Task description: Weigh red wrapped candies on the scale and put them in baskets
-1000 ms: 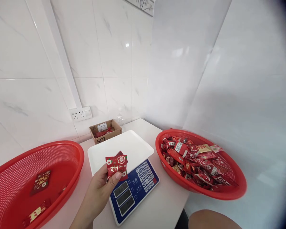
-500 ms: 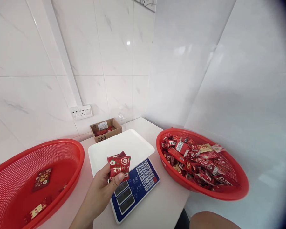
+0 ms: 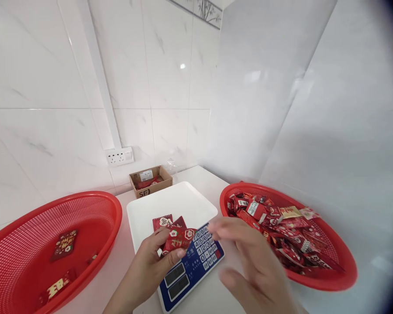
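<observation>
Left hand point(image 3: 152, 261) closed, gripping a red packet point(image 3: 180, 239) with flower print, thumb on the near face, fingers behind. Packet sticks out right of and past the thumb tip, tilted. Two more red packets, a lettered one point(image 3: 163, 221) and a darker one point(image 3: 180, 221), show just behind it, overlapping, beyond the fingers; can't tell if either touches the white pan. All in front of or over the scale point(image 3: 196, 266), between pan point(image 3: 180, 198) and keypad.

Right hand point(image 3: 253, 261) open, blurred, thumb and fingers spread, nothing visible in it; right of the held packet, apart from it. Overlaps the near side of the right red basket point(image 3: 342, 281), full of red packets; contact unclear. Left red basket point(image 3: 113, 218) left of the left hand, few packets inside.
</observation>
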Available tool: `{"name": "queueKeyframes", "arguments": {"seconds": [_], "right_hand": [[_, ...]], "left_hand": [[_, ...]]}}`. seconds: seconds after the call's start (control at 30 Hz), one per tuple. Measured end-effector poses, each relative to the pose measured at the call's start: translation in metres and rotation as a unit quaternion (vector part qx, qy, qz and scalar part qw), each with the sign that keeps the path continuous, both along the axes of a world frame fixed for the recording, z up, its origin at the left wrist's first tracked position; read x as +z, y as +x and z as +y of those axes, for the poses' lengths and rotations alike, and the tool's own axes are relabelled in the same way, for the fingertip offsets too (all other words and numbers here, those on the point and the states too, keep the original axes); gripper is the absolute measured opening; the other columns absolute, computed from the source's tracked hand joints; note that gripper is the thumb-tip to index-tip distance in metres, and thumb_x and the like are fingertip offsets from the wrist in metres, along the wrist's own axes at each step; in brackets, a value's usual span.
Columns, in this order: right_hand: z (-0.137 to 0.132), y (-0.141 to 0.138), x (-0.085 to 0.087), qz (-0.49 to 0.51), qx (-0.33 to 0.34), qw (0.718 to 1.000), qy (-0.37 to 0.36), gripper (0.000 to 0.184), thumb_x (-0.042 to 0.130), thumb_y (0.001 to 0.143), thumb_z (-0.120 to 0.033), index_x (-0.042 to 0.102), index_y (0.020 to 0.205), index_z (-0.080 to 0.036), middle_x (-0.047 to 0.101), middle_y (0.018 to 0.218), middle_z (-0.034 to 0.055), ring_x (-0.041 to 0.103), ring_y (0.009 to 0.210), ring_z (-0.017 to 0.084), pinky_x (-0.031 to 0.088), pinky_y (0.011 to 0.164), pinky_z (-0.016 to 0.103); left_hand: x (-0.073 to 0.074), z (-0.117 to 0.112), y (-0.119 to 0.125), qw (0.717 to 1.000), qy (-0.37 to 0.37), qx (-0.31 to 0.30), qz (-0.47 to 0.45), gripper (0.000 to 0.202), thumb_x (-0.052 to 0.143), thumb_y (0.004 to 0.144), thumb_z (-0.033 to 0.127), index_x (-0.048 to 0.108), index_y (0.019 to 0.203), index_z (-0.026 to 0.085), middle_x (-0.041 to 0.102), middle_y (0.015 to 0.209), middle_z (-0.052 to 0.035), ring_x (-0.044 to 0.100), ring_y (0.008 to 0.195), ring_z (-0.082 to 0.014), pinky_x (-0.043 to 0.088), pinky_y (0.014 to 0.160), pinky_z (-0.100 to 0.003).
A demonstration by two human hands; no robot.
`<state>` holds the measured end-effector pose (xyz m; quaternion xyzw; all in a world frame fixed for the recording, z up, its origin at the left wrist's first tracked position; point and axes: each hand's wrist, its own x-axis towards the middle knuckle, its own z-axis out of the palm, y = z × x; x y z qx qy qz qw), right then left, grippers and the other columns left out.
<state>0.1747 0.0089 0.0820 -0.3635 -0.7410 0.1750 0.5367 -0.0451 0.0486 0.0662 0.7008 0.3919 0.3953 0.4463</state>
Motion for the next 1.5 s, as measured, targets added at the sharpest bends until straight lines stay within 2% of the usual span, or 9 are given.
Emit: {"name": "queueKeyframes", "arguments": {"seconds": [0.1, 0.27, 0.43, 0.7, 0.97, 1.2, 1.3, 1.43, 1.5], "right_hand": [[0.022, -0.016, 0.001, -0.090, -0.009, 0.993, -0.075, 0.026, 0.058, 0.092, -0.040, 0.059, 0.113, -0.024, 0.065, 0.109, 0.0080, 0.060, 0.098, 0.022, 0.049, 0.086, 0.036], [0.029, -0.021, -0.010, -0.129, 0.055, 0.957, -0.252, 0.026, 0.058, 0.090, -0.044, 0.067, 0.092, -0.020, 0.070, 0.091, 0.0054, 0.062, 0.082, 0.021, 0.047, 0.073, 0.030], [0.031, -0.022, -0.019, -0.120, 0.079, 0.953, -0.267, 0.041, 0.054, 0.088, -0.054, 0.068, 0.087, -0.016, 0.070, 0.084, 0.0067, 0.061, 0.076, 0.022, 0.044, 0.067, 0.029], [0.031, -0.022, -0.018, -0.064, 0.214, 0.931, -0.287, 0.049, 0.050, 0.090, -0.059, 0.072, 0.095, -0.015, 0.072, 0.090, 0.0068, 0.064, 0.087, 0.025, 0.048, 0.077, 0.031], [0.031, -0.024, -0.026, -0.083, 0.156, 0.948, -0.266, 0.046, 0.042, 0.096, -0.051, 0.067, 0.079, -0.015, 0.069, 0.078, 0.0061, 0.061, 0.073, 0.020, 0.046, 0.067, 0.027], [0.029, -0.024, -0.023, -0.067, 0.169, 0.945, -0.273, 0.045, 0.043, 0.095, -0.054, 0.071, 0.091, -0.018, 0.071, 0.087, 0.0063, 0.063, 0.081, 0.023, 0.049, 0.073, 0.030], [0.030, -0.022, -0.027, -0.034, 0.123, 0.951, -0.280, 0.048, 0.045, 0.093, -0.059, 0.071, 0.089, -0.019, 0.072, 0.084, 0.0066, 0.065, 0.079, 0.024, 0.050, 0.072, 0.032], [0.043, -0.016, -0.038, 0.013, -0.019, 0.965, -0.261, 0.053, 0.041, 0.092, -0.063, 0.068, 0.086, -0.018, 0.071, 0.078, 0.0080, 0.065, 0.075, 0.025, 0.050, 0.071, 0.035], [0.049, -0.014, -0.039, -0.008, -0.039, 0.966, -0.256, 0.052, 0.042, 0.091, -0.063, 0.067, 0.086, -0.018, 0.070, 0.078, 0.0083, 0.063, 0.075, 0.026, 0.048, 0.071, 0.036]], "left_hand": [[0.002, -0.001, 0.002, 0.999, 0.009, -0.013, 0.035, 0.023, 0.064, 0.086, 0.044, 0.069, 0.088, 0.021, 0.068, 0.092, -0.0036, 0.060, 0.088, -0.0208, 0.045, 0.079, -0.025], [-0.002, 0.000, 0.003, 0.997, 0.025, -0.022, 0.074, 0.021, 0.063, 0.088, 0.040, 0.067, 0.085, 0.019, 0.067, 0.093, -0.0049, 0.059, 0.088, -0.0207, 0.044, 0.076, -0.025], [-0.004, 0.001, 0.003, 0.996, 0.020, -0.044, 0.078, 0.023, 0.065, 0.085, 0.040, 0.061, 0.077, 0.019, 0.061, 0.084, -0.0020, 0.054, 0.080, -0.0182, 0.039, 0.070, -0.024], [-0.004, 0.001, 0.011, 0.994, -0.009, -0.075, 0.076, 0.039, 0.068, 0.079, 0.052, 0.052, 0.067, 0.019, 0.050, 0.077, 0.0014, 0.044, 0.072, -0.0152, 0.032, 0.064, -0.024], [-0.007, 0.003, 0.011, 0.996, 0.012, -0.077, 0.050, 0.051, 0.059, 0.078, 0.068, 0.057, 0.071, 0.018, 0.053, 0.077, -0.0003, 0.045, 0.073, -0.0163, 0.034, 0.066, -0.025], [-0.003, -0.001, 0.007, 0.997, 0.033, -0.055, 0.045, 0.050, 0.051, 0.085, 0.066, 0.063, 0.080, 0.018, 0.060, 0.081, -0.0036, 0.052, 0.076, -0.0184, 0.039, 0.069, -0.026], [-0.004, 0.001, 0.003, 0.999, 0.037, 0.001, 0.033, 0.046, 0.045, 0.091, 0.061, 0.065, 0.089, 0.019, 0.064, 0.087, -0.0055, 0.057, 0.081, -0.0205, 0.043, 0.074, -0.029], [-0.009, 0.007, -0.002, 0.992, 0.007, 0.122, -0.005, 0.040, 0.044, 0.093, 0.054, 0.066, 0.098, 0.022, 0.067, 0.096, -0.0068, 0.060, 0.089, -0.0224, 0.048, 0.080, -0.033], [-0.010, 0.009, -0.003, 0.990, -0.004, 0.137, -0.017, 0.039, 0.046, 0.091, 0.054, 0.067, 0.097, 0.021, 0.067, 0.091, -0.0064, 0.060, 0.086, -0.0223, 0.049, 0.079, -0.034]]}}
